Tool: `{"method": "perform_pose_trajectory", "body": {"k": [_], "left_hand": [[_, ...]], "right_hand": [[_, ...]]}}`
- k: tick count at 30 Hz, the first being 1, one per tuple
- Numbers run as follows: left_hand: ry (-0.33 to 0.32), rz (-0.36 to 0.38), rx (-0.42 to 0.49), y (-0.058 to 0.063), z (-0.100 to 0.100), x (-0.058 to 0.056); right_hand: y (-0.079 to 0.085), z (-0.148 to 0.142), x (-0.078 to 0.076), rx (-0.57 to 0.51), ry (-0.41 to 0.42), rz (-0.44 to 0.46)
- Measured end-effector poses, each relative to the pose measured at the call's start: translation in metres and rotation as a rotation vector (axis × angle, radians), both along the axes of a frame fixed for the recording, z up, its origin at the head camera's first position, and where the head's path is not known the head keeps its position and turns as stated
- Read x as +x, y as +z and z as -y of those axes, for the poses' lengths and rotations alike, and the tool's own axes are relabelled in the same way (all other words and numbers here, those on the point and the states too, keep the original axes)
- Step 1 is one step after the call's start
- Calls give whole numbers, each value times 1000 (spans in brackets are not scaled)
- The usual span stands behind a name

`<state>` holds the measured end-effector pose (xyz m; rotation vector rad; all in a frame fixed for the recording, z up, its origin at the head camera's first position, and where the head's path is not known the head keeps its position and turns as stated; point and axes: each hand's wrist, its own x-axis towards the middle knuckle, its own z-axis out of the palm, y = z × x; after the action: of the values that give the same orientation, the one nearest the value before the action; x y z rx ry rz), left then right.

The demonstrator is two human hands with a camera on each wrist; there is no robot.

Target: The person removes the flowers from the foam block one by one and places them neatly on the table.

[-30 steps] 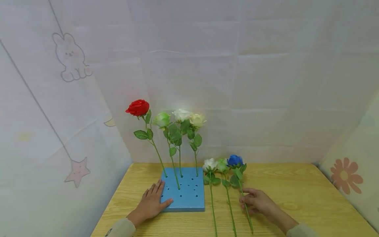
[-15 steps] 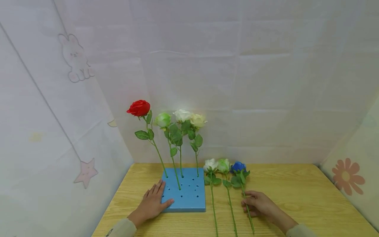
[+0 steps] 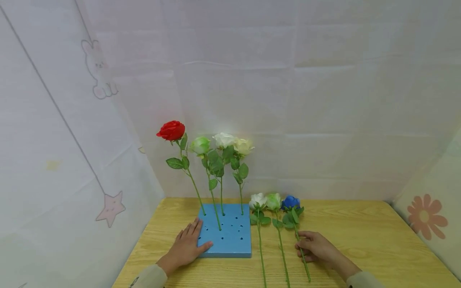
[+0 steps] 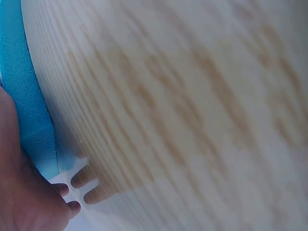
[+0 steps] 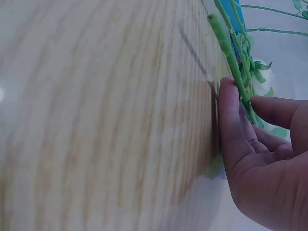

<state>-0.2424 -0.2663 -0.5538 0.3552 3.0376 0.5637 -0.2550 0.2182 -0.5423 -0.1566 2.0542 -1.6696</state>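
Observation:
My left hand (image 3: pixel 187 246) lies with straight fingers along the left edge of a blue foam block (image 3: pixel 230 248) dotted with holes. In the left wrist view, part of that hand (image 4: pixel 33 192) shows beside the block's side (image 4: pixel 29 96). My right hand (image 3: pixel 315 248) pinches the green stem of a blue rose (image 3: pixel 291 202) between thumb and fingers. The right wrist view shows the cut end of this stem (image 5: pixel 224 41) sticking out past the fingers. To its left, a white rose (image 3: pixel 258 201) and a pale green rose (image 3: pixel 273 201) lie on the table.
Standing in the block are a red rose (image 3: pixel 171 131), a green rose (image 3: pixel 200 145), a white rose (image 3: pixel 224 140) and a cream rose (image 3: pixel 243 147). A wooden table (image 3: pixel 360 240) lies beneath, with a pale cloth backdrop (image 3: pixel 324 100) behind it.
The blue rose's bloom has dropped a little and shifted right, away from the green one, with my right hand moving slightly right. My left hand stays on the block. The head view has turned slightly.

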Motion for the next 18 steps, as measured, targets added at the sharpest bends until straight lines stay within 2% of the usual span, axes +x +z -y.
{"method": "perform_pose_trajectory", "body": {"k": [7,13,18], "left_hand": [[0,0,2,2,0,0],[3,-4,-3,1,-1,1],[4,-3,-3,1,-1,2]], "right_hand": [[8,7,0,137,-52,-47],[15,7,-2,117,-26,-64],[21,9,-3,112,-40,-79]]}}
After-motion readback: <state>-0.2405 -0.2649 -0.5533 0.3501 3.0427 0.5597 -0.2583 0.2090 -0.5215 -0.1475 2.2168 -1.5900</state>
